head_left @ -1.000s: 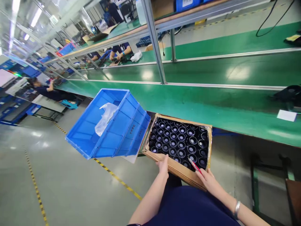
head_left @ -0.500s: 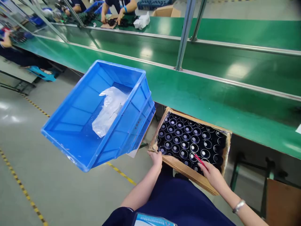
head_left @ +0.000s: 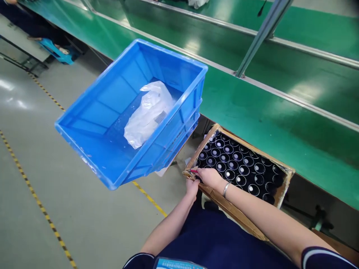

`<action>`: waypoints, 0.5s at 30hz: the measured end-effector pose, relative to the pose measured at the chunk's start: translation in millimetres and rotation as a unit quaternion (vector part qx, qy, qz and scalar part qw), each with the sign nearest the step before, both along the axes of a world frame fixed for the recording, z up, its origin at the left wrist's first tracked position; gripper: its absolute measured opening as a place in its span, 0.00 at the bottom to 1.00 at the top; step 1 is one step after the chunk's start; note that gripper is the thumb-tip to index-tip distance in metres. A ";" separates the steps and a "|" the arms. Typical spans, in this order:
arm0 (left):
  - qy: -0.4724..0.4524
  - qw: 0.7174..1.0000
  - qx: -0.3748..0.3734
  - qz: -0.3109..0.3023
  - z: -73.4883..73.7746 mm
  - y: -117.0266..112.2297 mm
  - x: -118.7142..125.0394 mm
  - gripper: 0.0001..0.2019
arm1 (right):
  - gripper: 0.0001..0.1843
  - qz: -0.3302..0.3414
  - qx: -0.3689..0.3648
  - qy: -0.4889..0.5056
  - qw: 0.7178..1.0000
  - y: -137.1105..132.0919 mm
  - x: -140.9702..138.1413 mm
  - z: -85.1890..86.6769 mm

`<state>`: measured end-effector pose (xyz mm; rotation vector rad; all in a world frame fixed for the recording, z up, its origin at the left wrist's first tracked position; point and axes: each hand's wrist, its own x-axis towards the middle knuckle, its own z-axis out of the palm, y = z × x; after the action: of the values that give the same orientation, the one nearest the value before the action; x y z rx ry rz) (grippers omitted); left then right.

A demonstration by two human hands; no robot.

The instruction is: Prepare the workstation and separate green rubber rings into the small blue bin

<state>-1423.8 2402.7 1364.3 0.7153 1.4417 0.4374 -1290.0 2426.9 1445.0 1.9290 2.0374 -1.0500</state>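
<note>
Brown cardboard box (head_left: 284,185) sits on the person's lap, right up near the green belt (head_left: 266,112). It is full of little black round parts (head_left: 238,168) standing in neat rows. The right hand (head_left: 209,176) has reached across to the near left corner of the box. Its fingers are pinched together on a thin red stick (head_left: 193,171), and the tip pokes out by the corner row. The left hand (head_left: 192,186) is just beside it, with its fingers curled on that same corner of the box.

To do this well, I think the left hand should hold the box flat, so the rows do not slide. The red stick should touch one part at a time, softly, from above.

To the left, a blue crate (head_left: 120,89) hangs tilted by the box. A clear plastic bag (head_left: 148,114) lies inside it. An elbow could bump the crate, so small moves seem best.
</note>
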 end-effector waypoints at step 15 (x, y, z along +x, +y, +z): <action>-0.086 0.995 0.038 0.018 -4.2 -4.6 -19.8 0.29 | 0.17 0.093 -0.020 -0.067 0.993 17.7 -9.7 7.2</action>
<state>-1443.6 2398.1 1360.1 0.6972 1.2833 0.5709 -1299.7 2444.5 1452.2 1.7017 2.0579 -0.8882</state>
